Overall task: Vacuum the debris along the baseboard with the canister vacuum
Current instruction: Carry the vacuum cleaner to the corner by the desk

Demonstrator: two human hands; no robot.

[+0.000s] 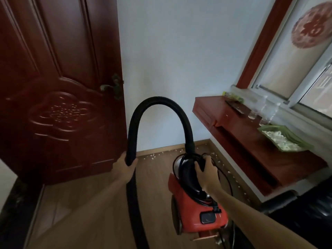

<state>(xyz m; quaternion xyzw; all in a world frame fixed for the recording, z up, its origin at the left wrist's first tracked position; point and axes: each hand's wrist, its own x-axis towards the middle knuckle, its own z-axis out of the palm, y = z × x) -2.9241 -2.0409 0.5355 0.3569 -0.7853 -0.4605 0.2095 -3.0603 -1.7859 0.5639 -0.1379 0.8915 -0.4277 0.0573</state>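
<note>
Left hand (125,165) curls round the black hose (158,102) at lower centre; right hand (206,170) grips the red canister vacuum's (195,211) top handle. White debris (152,156) dots the baseboard (161,149) beyond.

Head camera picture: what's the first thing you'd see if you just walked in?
The red vacuum is low in the middle, right hand gripping its top. Its black hose arches up before the wall and down into the left hand. White debris dots the floor by the baseboard; a dark red door fills the left.
</note>
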